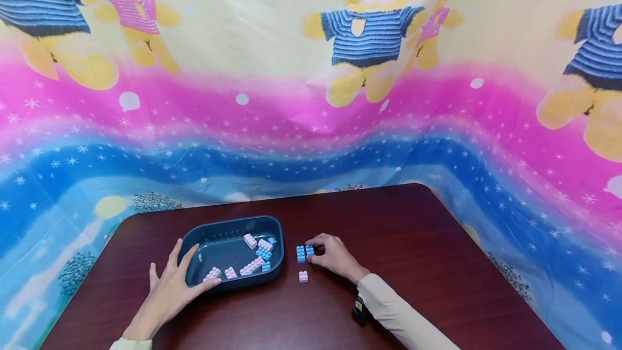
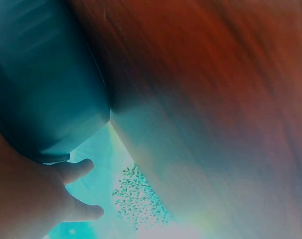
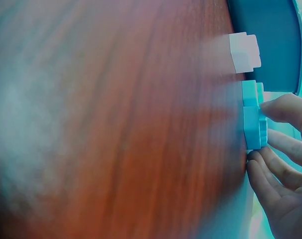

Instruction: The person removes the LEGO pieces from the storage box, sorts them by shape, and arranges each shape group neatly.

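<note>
Right grip (image 1: 335, 255): pinches blue brick (image 1: 310, 250)
Neighbouring blue brick (image 1: 300, 254): just beside, 9 o'clock, long axis 12-to-6
Left grip (image 1: 169, 288): spread on tray (image 1: 228, 229)

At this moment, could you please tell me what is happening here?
A person's left hand touches the dark tray, which holds pink bricks and blue bricks. The right hand pinches a blue brick beside another blue brick, which stands on the table. A single pink brick sits nearer the person, also outside the tray.
</note>
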A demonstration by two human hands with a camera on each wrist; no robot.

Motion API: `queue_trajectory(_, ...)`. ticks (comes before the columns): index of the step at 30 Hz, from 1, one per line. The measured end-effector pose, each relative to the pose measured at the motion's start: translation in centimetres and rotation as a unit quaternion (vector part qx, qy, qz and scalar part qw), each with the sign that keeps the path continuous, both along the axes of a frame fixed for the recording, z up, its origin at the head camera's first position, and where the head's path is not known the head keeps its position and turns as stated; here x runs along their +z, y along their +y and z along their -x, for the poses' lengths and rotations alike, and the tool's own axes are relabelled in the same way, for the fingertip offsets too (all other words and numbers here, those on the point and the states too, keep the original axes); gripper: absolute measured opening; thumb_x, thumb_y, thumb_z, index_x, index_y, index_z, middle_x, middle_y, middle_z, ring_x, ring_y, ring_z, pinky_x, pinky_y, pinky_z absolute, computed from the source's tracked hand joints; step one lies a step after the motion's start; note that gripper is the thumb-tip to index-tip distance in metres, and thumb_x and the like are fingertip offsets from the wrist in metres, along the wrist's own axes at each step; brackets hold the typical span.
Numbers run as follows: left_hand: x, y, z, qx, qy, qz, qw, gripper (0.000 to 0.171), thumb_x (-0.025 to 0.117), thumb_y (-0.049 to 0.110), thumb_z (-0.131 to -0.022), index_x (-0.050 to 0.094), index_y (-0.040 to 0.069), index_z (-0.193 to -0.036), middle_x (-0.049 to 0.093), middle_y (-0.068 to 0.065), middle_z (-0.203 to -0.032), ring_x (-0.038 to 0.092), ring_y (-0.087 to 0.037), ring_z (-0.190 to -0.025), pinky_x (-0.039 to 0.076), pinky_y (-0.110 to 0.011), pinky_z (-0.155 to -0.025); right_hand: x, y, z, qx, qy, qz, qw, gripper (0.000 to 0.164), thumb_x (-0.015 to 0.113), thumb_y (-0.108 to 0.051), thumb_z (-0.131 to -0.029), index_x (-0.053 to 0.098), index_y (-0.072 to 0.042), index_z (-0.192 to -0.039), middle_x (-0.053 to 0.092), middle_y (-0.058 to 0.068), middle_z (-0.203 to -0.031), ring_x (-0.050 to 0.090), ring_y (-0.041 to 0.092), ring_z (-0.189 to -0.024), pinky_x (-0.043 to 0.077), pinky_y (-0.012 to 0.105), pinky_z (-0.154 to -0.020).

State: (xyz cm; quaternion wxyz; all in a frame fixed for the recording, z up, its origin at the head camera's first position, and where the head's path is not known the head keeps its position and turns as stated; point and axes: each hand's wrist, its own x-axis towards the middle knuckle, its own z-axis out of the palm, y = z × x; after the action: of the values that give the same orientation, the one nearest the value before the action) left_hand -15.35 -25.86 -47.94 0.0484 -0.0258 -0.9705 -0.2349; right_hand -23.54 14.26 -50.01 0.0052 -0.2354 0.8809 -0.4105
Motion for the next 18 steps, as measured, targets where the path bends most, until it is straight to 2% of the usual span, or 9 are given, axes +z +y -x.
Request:
queue_trajectory(8,0.0,0.0,0.0,0.001,-0.004,-0.002,1.0000,0.113,0.076,0.070,-0.084,0.034,0.000,-0.162,0.009,-0.036,-0.168,0.031,-0.066,-0.141,-0.005,-0.087,-0.110,0.7,0.3,0.2,-0.009,-0.016,0.005,1.000,0.038,0.077,-0.019,-0.098,0.073,-0.001,-0.132,0.070,0.011,-0.126,0.068,0.026,-0.111,0.059,0.043,-0.094)
queue_trajectory(18,0.4,0.2,0.1,0.004,-0.017,0.007,0.9998,0.112,0.076,0.071,-0.084,0.034,0.001,-0.162,0.008,-0.036,-0.168,0.032,-0.065,-0.141,-0.002,-0.087,-0.110,2.1,0.1,1.0,-0.028,-0.019,0.022,0.999,0.041,0.074,-0.022,-0.101,0.070,0.002,-0.134,0.071,0.015,-0.129,0.070,0.029,-0.117,0.058,0.046,-0.099)
